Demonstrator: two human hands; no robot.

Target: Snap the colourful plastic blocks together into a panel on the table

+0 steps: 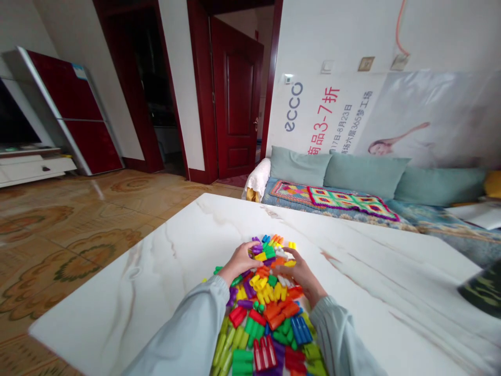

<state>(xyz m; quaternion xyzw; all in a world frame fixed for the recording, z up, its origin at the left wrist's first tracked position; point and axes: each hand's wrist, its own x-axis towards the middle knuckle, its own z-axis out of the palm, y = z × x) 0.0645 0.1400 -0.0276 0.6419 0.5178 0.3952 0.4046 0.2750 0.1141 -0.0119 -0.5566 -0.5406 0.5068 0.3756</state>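
A heap of colourful plastic building blocks [270, 312], many shaped like joined tubes, spreads over the white marbled table [172, 282] in front of me. My left hand [243, 261] rests at the far left side of the heap, thumb and fingers apart around purple and yellow blocks [260, 256]. Opposite it, my right hand [300, 272] curves in from the right, with a yellow block [290, 263] between its spread thumb and fingers. Neither hand plainly grips a block. Near my forearms lie a red block [265, 353] and a blue block [300, 330].
A camouflage-patterned item [483, 290] sits at the table's right edge. Behind the table stands a sofa with green cushions [360, 175] and a crocheted cover [344, 201]. Farther back are a dark red door [238, 99] and a red fridge [78, 115].
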